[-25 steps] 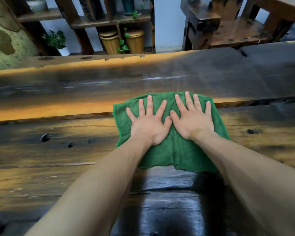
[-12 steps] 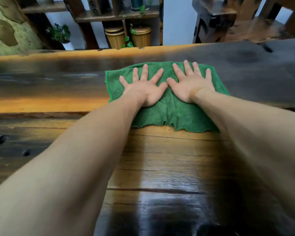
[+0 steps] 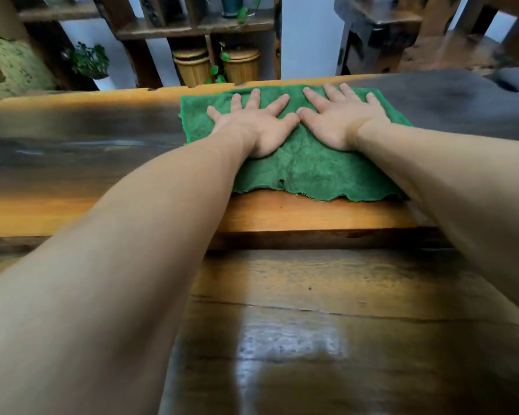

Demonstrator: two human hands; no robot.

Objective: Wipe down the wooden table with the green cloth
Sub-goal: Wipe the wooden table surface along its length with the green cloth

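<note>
while left hand [image 3: 253, 127] and right hand [image 3: 339, 119] press green cloth [image 3: 306, 172] at wooden table [image 3: 282, 295] far edge, fingers [image 3: 253, 98] splayed flat

Pale blue-white wall [image 3: 307, 40] behind everything. Dark wooden shelf unit [image 3: 192, 26] against wall, centre. Two lidded woven baskets [image 3: 216, 65] side by side under shelf's lower board, green vine sprigs between them. Teal vase [image 3: 230, 6] on shelf board above baskets. Small leafy potted plant [image 3: 89, 61] left of shelf. Mottled green-tan rock mass [image 3: 11, 67] further left. Heavy dark wooden bench [image 3: 402, 34] right of shelf. Soft daylight, glare streaks.
</note>
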